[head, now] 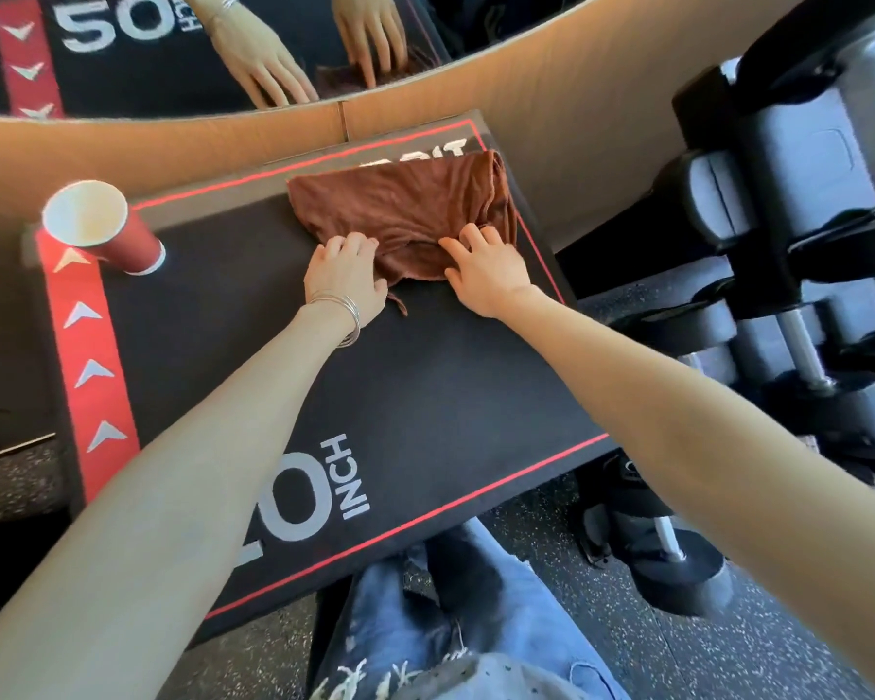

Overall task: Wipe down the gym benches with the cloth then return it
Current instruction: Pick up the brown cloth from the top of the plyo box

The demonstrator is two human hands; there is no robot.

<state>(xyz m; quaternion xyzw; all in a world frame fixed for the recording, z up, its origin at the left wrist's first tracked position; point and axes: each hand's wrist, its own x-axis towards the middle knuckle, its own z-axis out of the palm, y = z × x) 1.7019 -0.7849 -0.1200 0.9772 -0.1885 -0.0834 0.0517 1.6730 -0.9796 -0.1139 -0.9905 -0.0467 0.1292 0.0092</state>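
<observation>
At the far left corner of the black padded bench top with its thin red border line [425, 396] stands a red paper cup with a white inside [115, 234], upright, its base on the bench. Along the bench's left edge runs a red strip with white arrowheads [89, 356].

My left arm reaches across the middle of the bench from the near left, forearm straight and wrist level, with thin silver bangles [347, 315] round the wrist. My left hand [344, 277] sits palm down towards the bench's far end. The fingers are arched and close together, their tips pressing on the near left edge of the rust-brown rumpled cloth [405, 209]. They are not wrapped round it.

The cloth lies flat in the bench's far right corner, covering part of the grey lettering there. A loose tail of it trails back towards me between my two hands.

My right arm comes in from the near right, crossing the bench's right border. My right hand [486, 275] lies palm down on the cloth's near right part, fingers spread and nearly straight, pressing the fabric onto the bench.

Past the bench's far edge a mirror [173, 53] shows both hands with fingers stretched out. Off the bench's right side stand black dumbbells on a rack [779, 346], blurred. Below the near edge are my faded blue ripped jeans [425, 623].
</observation>
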